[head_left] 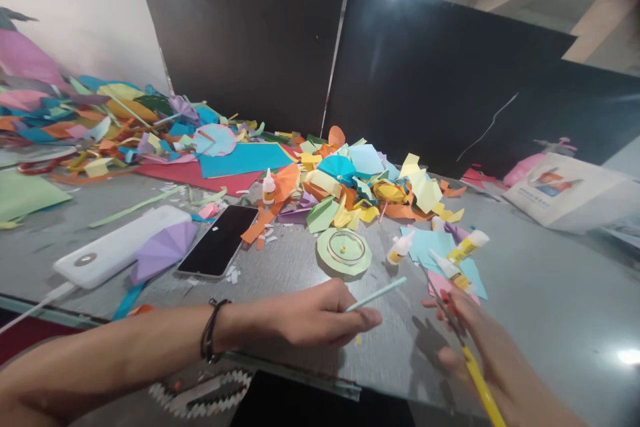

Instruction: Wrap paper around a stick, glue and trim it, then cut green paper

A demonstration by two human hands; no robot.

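My left hand (320,313) is closed in a pinch on a thin light-blue paper stick (377,294) that points up and to the right over the grey table (540,280). A dark cord bracelet sits on that wrist. My right hand (473,333) is closed round yellow-handled scissors (477,373), whose blades reach up toward the glue bottles. A light-green paper disc (345,251) with a clear ring on it lies just beyond my left hand.
Small glue bottles (467,247) lie on light-blue paper right of the disc; another (269,187) stands upright. A black phone (219,240), a white power bank (120,247) and a purple folded fan (165,248) lie left. Heaps of coloured paper scraps (350,187) fill the back. A white bag (565,193) sits far right.
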